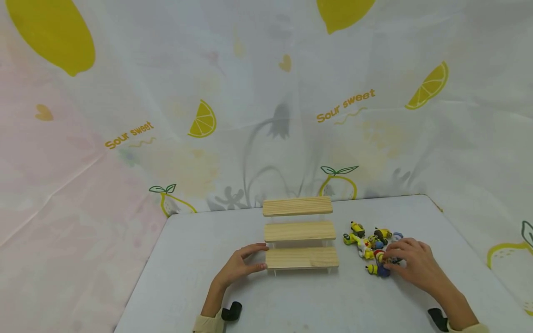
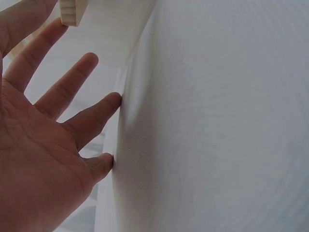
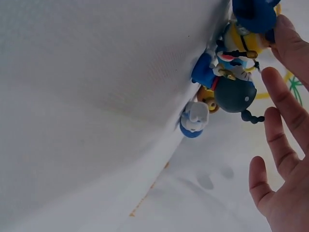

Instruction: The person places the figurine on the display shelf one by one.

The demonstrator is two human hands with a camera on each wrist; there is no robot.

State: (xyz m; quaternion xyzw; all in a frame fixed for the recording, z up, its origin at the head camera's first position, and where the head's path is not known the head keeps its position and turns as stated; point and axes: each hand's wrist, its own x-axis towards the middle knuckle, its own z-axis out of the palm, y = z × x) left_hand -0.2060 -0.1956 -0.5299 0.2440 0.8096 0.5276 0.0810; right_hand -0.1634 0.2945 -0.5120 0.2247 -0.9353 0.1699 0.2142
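In the head view, my left hand (image 1: pixel 238 265) is at the left end of the front board of a three-step wooden riser (image 1: pixel 301 258). Its index finger and thumb lie against that end, fingers spread. The left wrist view shows the board's end (image 2: pixel 72 13) by the fingertips. To the right, my right hand (image 1: pixel 413 260) is over a cluster of small toy figures (image 1: pixel 366 247). Its thumb touches a blue-and-yellow figure (image 3: pixel 253 17) in the right wrist view, while the other fingers stand apart near a dark-headed figure (image 3: pixel 234 94). The fingers partly hide some figures.
A white table (image 1: pixel 200 240) carries everything. Behind it hangs a cloth (image 1: pixel 258 92) printed with lemons and lettering. The riser's middle board (image 1: pixel 300 231) and back board (image 1: pixel 297 206) rise behind the front one on clear supports. A white-and-blue figure (image 3: pixel 194 118) is at the cluster's edge.
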